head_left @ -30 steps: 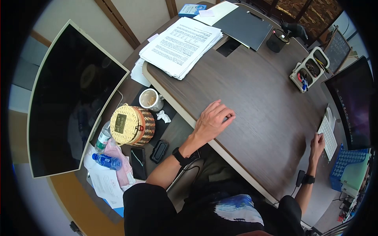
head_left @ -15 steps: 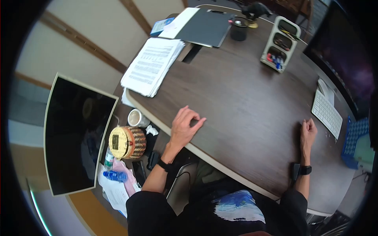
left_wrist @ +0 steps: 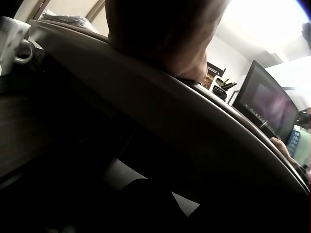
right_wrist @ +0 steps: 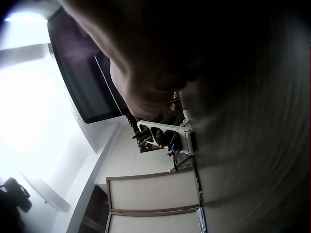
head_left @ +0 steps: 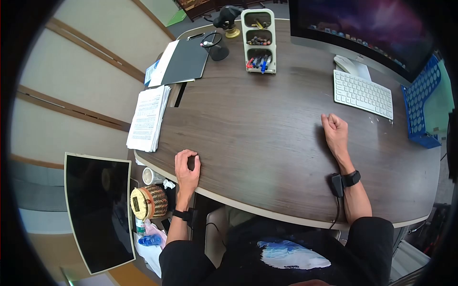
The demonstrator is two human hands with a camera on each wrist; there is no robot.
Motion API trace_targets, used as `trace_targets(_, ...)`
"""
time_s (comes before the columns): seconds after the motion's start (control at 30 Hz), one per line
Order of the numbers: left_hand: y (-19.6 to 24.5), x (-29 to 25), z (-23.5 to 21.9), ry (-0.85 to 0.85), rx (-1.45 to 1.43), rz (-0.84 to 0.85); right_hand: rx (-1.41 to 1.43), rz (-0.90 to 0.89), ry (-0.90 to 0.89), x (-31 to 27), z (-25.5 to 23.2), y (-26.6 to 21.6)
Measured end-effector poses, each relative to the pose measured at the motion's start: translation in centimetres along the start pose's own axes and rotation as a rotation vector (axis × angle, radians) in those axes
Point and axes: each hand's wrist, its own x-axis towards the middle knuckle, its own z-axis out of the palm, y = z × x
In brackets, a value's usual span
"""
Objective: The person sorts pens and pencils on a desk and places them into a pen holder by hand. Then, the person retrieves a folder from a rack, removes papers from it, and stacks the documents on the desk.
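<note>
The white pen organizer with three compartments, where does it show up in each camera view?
Head: the pen organizer stands at the top centre, at the desk's far edge, left of the monitor.
Left wrist: too small and dark to pick out for sure.
Right wrist: at centre, lying sideways in the picture, below the monitor.
Shared landmark: the monitor, seen in all three views.
</note>
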Motion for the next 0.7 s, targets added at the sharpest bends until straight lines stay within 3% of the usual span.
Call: trace_targets(0.7,0.1,-0.9,0.1,0.001,-0.027,-0.027,0.163,-0.038,0.011,0.0,-0.5,-0.1)
